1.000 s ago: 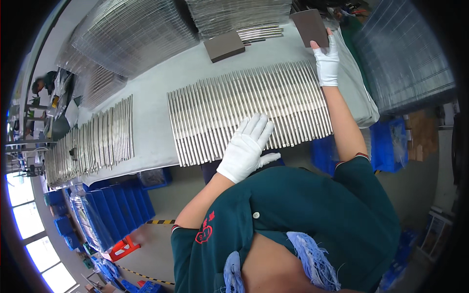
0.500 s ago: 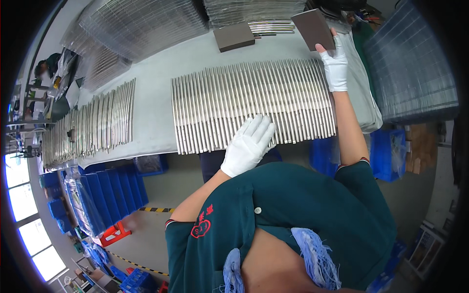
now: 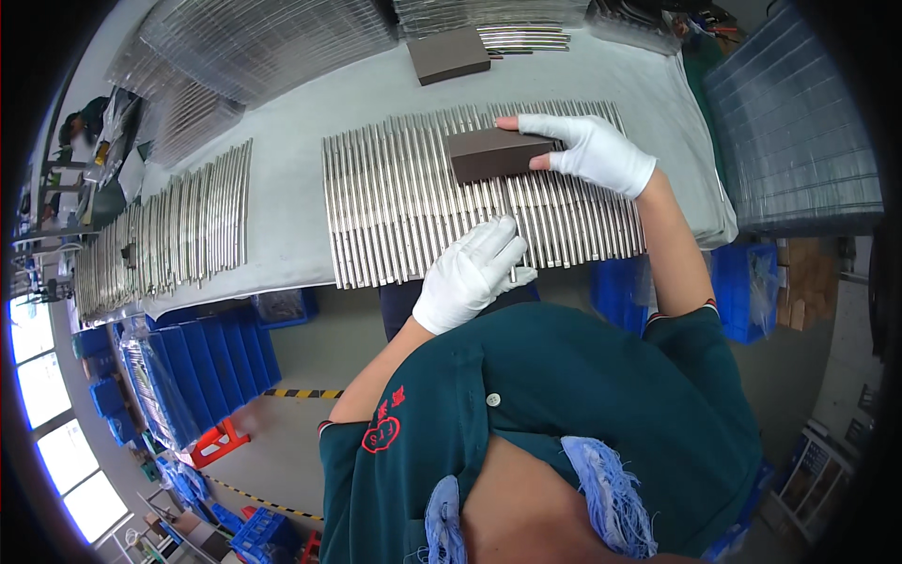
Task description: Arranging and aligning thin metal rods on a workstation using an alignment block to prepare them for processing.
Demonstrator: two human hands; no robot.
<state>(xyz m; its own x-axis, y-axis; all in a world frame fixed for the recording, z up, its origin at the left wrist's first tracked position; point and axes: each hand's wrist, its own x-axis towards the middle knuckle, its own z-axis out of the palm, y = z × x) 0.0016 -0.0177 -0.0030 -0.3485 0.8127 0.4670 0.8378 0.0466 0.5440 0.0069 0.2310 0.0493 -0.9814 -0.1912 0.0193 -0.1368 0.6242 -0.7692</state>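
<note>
A row of slim silver metal rods (image 3: 395,202) lies side by side on the pale cloth of the table in front of me. My right hand (image 3: 601,155), in a white glove with bare thumb and fingertip, grips a brown rectangular block (image 3: 498,155) from its right end. That block rests over the middle of the rods. My left hand (image 3: 473,273), also white-gloved, is at the near ends of the row. Its fingers are drawn together, with a rod's end showing between fingers and thumb; the palm side is partly hidden.
A second brown block (image 3: 449,56) lies at the back beside a few shiny rods (image 3: 526,39). More rods (image 3: 169,230) lie at the left. Clear plastic trays (image 3: 263,47) are stacked behind, others (image 3: 799,141) at the right. Blue bins (image 3: 211,362) stand below the table.
My right hand has brought the brown block from the far right, leftward and nearer, onto the rods. My left hand's fingers, flat before, have drawn in.
</note>
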